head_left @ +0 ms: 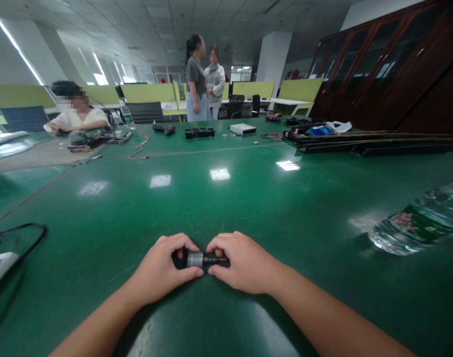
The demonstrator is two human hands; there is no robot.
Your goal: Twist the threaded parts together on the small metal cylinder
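Note:
A small part with a silver metal cylinder (195,259) and a thinner dark stepped shaft (214,260) lies sideways low in the middle of the head view, at the green tabletop. My left hand (157,272) is closed about the silver end, thumb on the near side and index finger on the far side. From the other side, my right hand (244,263) curls its thumb and fingers around the dark shaft. Its tip ends close to the right palm. The fingertips of both hands almost meet over the part. Some of the fingers are hidden behind the hands.
A clear water bottle (416,223) lies at right; a white power strip (1,267) with a black cable is at left. Across the green table (219,203) are a power drill (163,129), a black tray (200,133), a white box (243,129) and long dark bars (360,144). Three people are beyond.

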